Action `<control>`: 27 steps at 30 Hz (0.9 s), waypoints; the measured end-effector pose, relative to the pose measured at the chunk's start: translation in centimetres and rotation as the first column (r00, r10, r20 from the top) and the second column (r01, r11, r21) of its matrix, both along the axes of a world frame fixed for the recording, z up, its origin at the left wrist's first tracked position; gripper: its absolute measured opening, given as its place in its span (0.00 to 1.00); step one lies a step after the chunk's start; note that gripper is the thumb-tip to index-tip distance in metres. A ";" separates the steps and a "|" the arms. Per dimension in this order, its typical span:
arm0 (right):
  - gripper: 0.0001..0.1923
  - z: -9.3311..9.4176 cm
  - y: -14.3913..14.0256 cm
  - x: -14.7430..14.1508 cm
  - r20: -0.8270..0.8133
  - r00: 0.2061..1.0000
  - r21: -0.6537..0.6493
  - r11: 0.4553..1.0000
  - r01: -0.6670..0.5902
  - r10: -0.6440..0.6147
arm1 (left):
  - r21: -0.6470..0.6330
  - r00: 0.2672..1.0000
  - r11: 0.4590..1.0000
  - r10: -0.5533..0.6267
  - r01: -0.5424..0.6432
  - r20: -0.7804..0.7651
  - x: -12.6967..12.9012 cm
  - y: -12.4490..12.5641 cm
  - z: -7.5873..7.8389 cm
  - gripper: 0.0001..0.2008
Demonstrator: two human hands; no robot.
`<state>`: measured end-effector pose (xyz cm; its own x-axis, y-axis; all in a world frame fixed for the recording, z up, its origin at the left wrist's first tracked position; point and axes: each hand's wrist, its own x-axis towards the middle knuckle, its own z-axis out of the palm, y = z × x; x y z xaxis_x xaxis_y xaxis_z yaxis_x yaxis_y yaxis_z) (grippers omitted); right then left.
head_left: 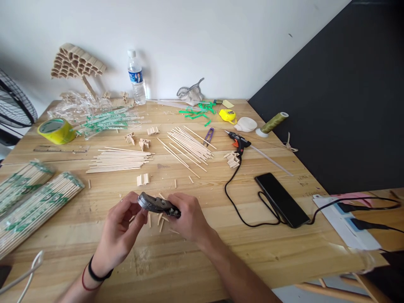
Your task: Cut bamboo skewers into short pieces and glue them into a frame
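My right hand [187, 219] grips a pair of dark metal cutting pliers [158, 205] by the handles, jaws pointing left. My left hand [119, 229] is raised at the jaw end, fingertips pinching close to the tool; a small stick piece may be between them, but I cannot tell. Several short cut stick pieces [160, 222] lie on the wooden table [176, 261] just below both hands. Two fans of long bamboo skewers [121, 159] lie farther back at the centre.
Packs of skewers [34, 206] lie at left, a yellow tape roll [56, 130] and ruler behind them. A glue gun [238, 141] with its cord, a black phone [282, 200], thread spool [273, 123], tape measure [227, 115], water bottle [136, 78] and a stick model [77, 63] stand around.
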<state>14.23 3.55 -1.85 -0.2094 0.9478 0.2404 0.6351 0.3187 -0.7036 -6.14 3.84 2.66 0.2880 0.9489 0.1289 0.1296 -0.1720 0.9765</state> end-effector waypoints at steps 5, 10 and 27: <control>0.12 0.0 0.0 0.0 0.011 1.000 -0.011 1.000 -0.001 0.001 | -0.015 1.000 1.000 0.014 -0.014 -0.004 0.0 0.0 -0.1 0.06; 0.12 0.3 0.1 0.0 0.010 1.000 0.010 1.000 -0.016 0.016 | 0.037 1.000 0.999 0.001 -0.001 -0.012 0.2 0.2 0.2 0.08; 0.12 0.5 0.2 0.0 -0.005 1.000 0.020 1.000 -0.009 0.009 | 0.045 1.000 0.999 0.001 0.001 -0.030 0.0 0.1 0.2 0.07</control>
